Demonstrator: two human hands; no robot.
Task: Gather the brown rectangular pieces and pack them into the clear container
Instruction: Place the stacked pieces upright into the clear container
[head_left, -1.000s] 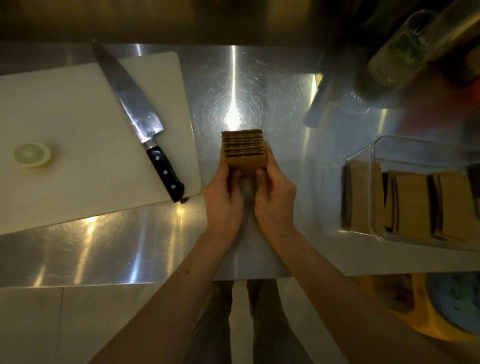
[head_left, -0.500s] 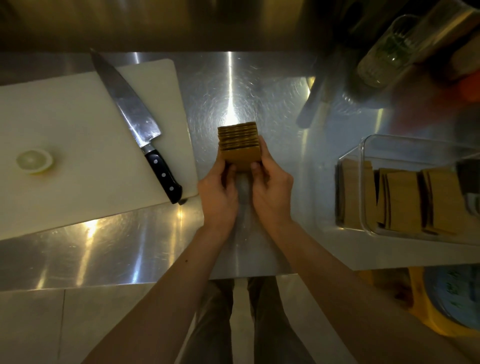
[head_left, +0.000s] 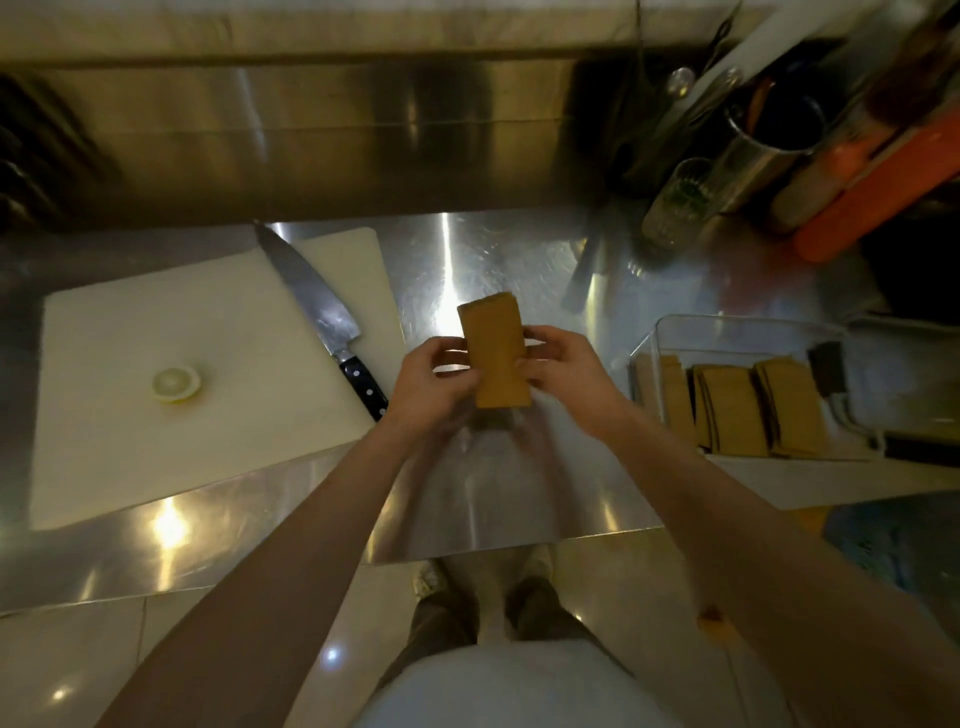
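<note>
A stack of brown rectangular pieces (head_left: 496, 358) is held above the steel counter, its flat broad face turned up toward me. My left hand (head_left: 434, 387) grips its left side and my right hand (head_left: 563, 366) grips its right side. To the right stands the clear container (head_left: 737, 332), with several more brown pieces (head_left: 732, 410) standing on edge in rows inside it. My hands are about a hand's width left of the container.
A white cutting board (head_left: 156, 405) lies at the left with a chef's knife (head_left: 317, 317) across its right edge and a lemon slice (head_left: 175, 384). Metal canisters, a glass jar (head_left: 675, 208) and an orange object (head_left: 878, 202) crowd the back right. The counter's front edge (head_left: 519, 551) is near my body.
The stack stood on the counter with its edges showing between both hands; now it is lifted and tipped so its flat face points up. The camera view has pulled back.
</note>
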